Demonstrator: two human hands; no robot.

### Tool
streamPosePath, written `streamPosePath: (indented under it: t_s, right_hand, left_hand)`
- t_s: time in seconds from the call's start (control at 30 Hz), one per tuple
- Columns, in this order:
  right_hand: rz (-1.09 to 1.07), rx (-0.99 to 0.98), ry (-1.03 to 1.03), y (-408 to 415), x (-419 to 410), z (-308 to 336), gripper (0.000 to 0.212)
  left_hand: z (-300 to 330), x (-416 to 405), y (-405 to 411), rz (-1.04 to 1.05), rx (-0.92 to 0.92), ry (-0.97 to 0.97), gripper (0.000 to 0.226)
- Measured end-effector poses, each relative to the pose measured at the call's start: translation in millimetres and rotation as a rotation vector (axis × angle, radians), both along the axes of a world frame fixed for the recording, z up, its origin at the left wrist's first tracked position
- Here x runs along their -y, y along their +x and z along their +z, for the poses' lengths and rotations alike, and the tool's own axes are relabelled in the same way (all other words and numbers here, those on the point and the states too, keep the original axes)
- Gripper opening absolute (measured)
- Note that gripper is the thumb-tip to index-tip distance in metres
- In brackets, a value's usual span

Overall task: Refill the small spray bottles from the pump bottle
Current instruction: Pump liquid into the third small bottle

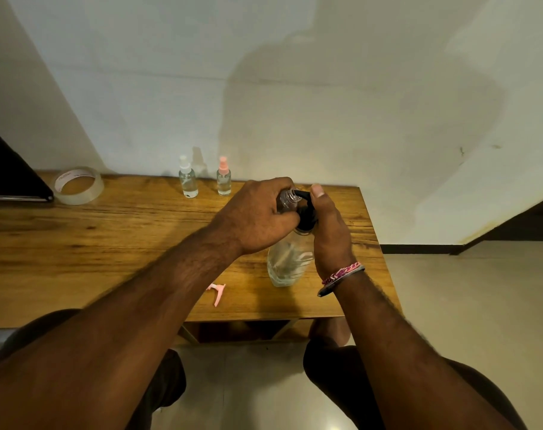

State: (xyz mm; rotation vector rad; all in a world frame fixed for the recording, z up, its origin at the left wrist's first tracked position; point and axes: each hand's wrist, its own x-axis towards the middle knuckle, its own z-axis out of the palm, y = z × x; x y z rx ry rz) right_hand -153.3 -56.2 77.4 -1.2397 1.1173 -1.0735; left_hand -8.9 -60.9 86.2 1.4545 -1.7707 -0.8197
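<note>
A clear pump bottle (288,262) with a black pump head (305,212) stands near the right end of the wooden table (108,243). My right hand (330,234) grips its neck, thumb on the pump head. My left hand (257,212) holds a small open clear spray bottle (288,197) tilted with its mouth against the black nozzle. A pink spray cap (216,291) lies on the table by the front edge. Two capped small spray bottles stand at the back by the wall: one with a white cap (187,178), one with a pink cap (224,178).
A roll of clear tape (79,185) lies at the back left, beside a dark flat object (12,172) at the left edge. The table ends just right of the pump bottle; tiled floor (465,305) lies beyond. My knees are under the front edge.
</note>
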Motion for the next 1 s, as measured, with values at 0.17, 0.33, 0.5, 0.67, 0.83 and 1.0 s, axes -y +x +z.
streamPosePath:
  t_s: [0.17,0.33,0.5,0.67,0.83,1.0]
  right_hand:
    - [0.077,0.064,0.000,-4.1,3.1,-1.3,0.056]
    - [0.123,0.112,0.013,-8.3,4.2,-5.8,0.066]
    - [0.114,0.088,0.001,-7.7,5.5,-7.4,0.048]
    - [0.030,0.080,0.008,-3.6,5.3,-11.9,0.046]
    - [-0.016,0.083,0.028,-1.9,8.1,-15.6,0.044]
    - [-0.067,0.100,0.061,-0.4,7.5,-16.7,0.047]
  left_hand:
    - [0.2,-0.7,0.3,0.000,-0.005,0.000,0.022]
    - [2.0,-1.6,0.8,-0.002,-0.006,0.007,0.027]
    - [2.2,-2.1,0.2,-0.007,0.002,0.006,0.027]
    - [1.8,-1.4,0.4,0.003,0.006,0.009,0.024]
    - [1.7,-1.3,-0.7,0.003,-0.004,0.007,0.022]
    - [0.4,-0.9,-0.4,0.004,0.009,0.009,0.025]
